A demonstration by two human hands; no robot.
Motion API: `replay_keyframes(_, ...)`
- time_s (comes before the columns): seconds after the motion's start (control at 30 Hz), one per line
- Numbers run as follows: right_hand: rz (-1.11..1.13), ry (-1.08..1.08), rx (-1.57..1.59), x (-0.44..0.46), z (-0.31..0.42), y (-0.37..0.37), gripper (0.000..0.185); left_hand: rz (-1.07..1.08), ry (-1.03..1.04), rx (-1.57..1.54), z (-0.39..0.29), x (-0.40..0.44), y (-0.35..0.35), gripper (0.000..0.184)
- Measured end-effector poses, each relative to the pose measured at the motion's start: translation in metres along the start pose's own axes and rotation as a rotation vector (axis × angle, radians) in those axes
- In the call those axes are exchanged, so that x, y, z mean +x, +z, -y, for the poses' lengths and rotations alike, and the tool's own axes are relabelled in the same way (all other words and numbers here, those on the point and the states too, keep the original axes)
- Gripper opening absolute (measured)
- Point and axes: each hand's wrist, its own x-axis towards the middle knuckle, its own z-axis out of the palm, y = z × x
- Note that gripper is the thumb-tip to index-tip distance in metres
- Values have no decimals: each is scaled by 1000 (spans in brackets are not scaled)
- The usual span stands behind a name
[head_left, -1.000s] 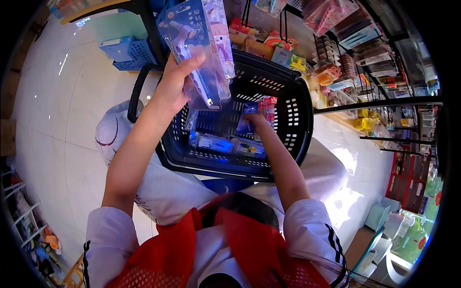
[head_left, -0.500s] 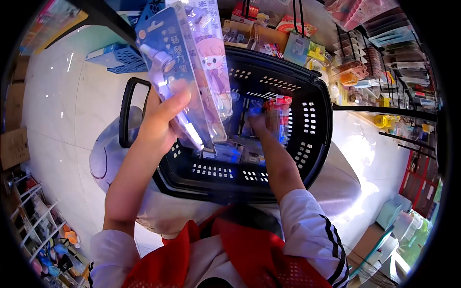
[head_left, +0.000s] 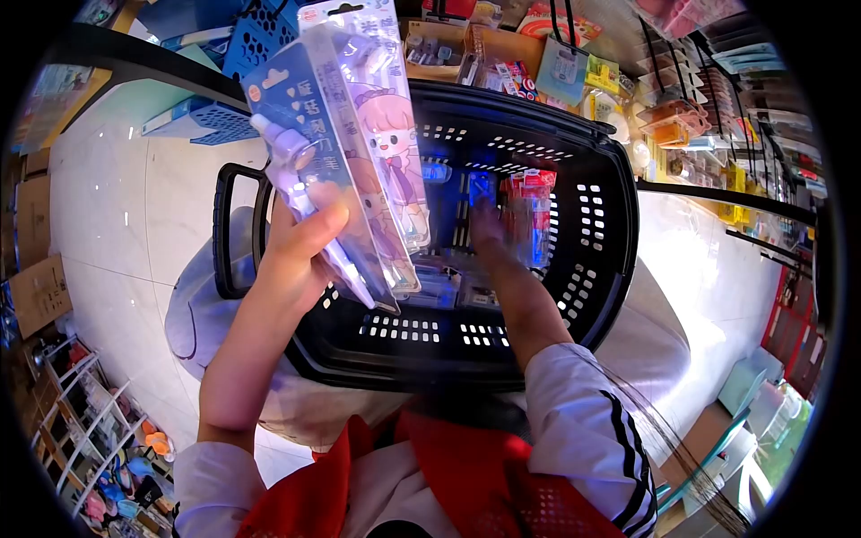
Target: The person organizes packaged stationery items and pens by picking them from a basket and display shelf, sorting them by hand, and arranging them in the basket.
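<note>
My left hand is closed around two blister packs, held upright over the left side of a black shopping basket. The front one has a blue card with a purple pen-shaped tool; a cartoon girl with pink hair is printed on the one behind. Down inside the basket, my right hand is next to a small blue item. Its fingers are dim and blurred, so their grip is unclear. Red-topped packets lie right of that hand, and clear packs lie nearer me.
The basket rests between my knees, its handle up at the left. Small goods in boxes stand beyond it, with hanging packets at the right. A blue perforated bin is at the upper left, and a white wire rack at the lower left.
The basket and shelves appear slightly shifted as the view moves. My left hand keeps the blister packs, now tilted a little more left. My right hand stays low in the basket by the blue item.
</note>
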Motion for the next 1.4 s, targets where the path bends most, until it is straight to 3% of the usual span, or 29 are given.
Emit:
replay_keyframes(0.13,-48,-104,-175,-4,-7,-24,27,26,-30,20,5,4,4,65)
replay_keyframes(0.17,31,-130,-111,-5,-7,-40,26,96,9,9,7,6,3,70)
replay_keyframes(0.27,408,-36,610,-17,8,-137,34,77,-41,78,18,7,1,70)
replay_keyframes(0.33,369,8,1179,-46,17,-199,45,134,-24,84,21,5,5,68)
replay_keyframes(0.43,8,-220,1708,-98,27,-264,44,189,50,116,31,7,7,65)
replay_keyframes(0.53,-353,-302,1589,-144,54,-289,27,154,128,251,37,3,17,68)
replay_keyframes(0.63,-661,-359,1375,-147,74,-261,39,196,208,368,49,3,17,68)
replay_keyframes(0.77,-779,-339,1276,-153,71,-244,39,221,201,318,67,0,14,62)
replay_keyframes(0.8,-752,-238,1137,-154,70,-243,30,206,154,267,66,-3,15,59)
replay_keyframes(0.9,-448,-211,1432,-164,61,-266,21,178,49,100,62,-7,16,52)
replay_keyframes(0.93,-576,-270,1390,-157,60,-266,20,186,51,39,60,-4,15,52)
replay_keyframes(1.03,-513,-266,1503,-162,62,-286,24,210,75,-41,55,8,9,43)
replay_keyframes(1.17,-500,-393,1369,-158,65,-307,26,235,74,-110,41,17,0,35)
replay_keyframes(1.23,-221,-453,1565,-161,67,-321,24,233,60,-173,29,15,1,37)
replay_keyframes(1.3,-79,-409,1545,-168,67,-333,23,198,98,-154,18,9,5,41)
replay_keyframes(1.4,0,-480,1777,-159,65,-332,23,165,104,-146,7,3,6,44)
